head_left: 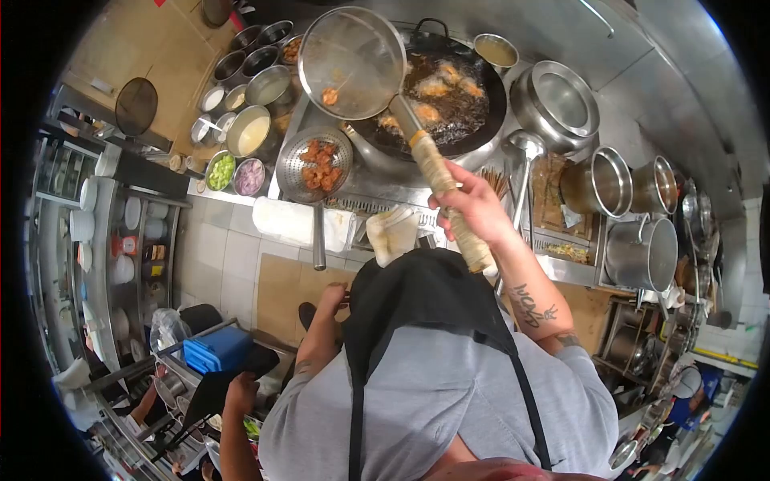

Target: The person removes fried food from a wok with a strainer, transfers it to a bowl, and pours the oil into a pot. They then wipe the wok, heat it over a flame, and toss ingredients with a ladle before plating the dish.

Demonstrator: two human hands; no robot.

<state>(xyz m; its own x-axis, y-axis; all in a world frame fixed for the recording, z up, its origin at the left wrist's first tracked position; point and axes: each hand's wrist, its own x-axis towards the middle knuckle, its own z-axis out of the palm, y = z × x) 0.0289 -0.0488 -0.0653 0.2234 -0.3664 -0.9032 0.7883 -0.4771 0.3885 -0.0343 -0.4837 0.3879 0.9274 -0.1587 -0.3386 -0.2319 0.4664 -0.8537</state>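
My right hand (473,200) is wrapped around the cloth-bound handle of a round mesh strainer (353,60). The strainer hangs over the left rim of a black wok (496,100), and one small browned piece (330,96) shows at its mesh. Pale golden pieces (433,86) fry in the wok's dark, bubbling oil. Left of the wok, a perforated skimmer (293,180) holds reddish-brown fried pieces (321,167), its handle jutting over the counter edge. My left hand (333,300) is low beside the black apron, fingers curled; whatever they may hold is hidden.
Metal pots of sauces (249,132), chopped green vegetable (220,171) and diced onion (249,177) stand to the left. A folded cloth (393,234) lies on the front edge. Right are a ladle (525,148) and steel pots (613,183). Another person's arm (238,409) is lower left.
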